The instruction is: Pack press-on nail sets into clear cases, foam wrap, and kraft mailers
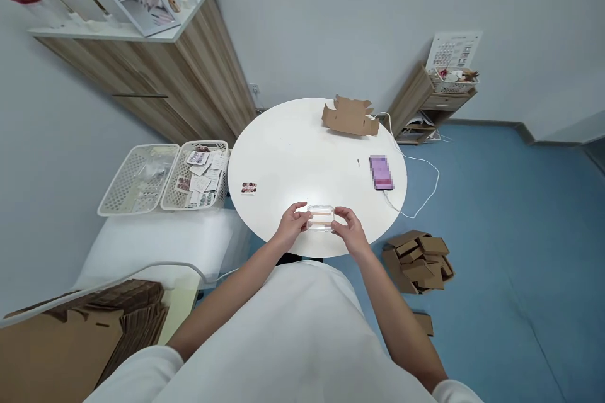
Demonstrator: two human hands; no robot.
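Observation:
A small clear plastic box point(321, 210) is held between my two hands over the near edge of the round white table. Thin orange-brown sticks show through it. My left hand point(292, 225) grips its left end, thumb on top, and my right hand point(351, 231) has the right end between thumb and fingers. Left of the hands, a small set of dark red and pale press-on nails point(249, 187) lies on the table. Towards the far edge sits an unfolded brown cardboard box point(350, 116).
A purple pixelated phone point(380, 172) with a white cable lies on the table's point(293, 138) right side. Two white baskets point(163, 200), one with several nail packets, stand at left. Flat cardboard point(142, 312) is stacked lower left; a carton of folded boxes point(418, 261) is on the floor.

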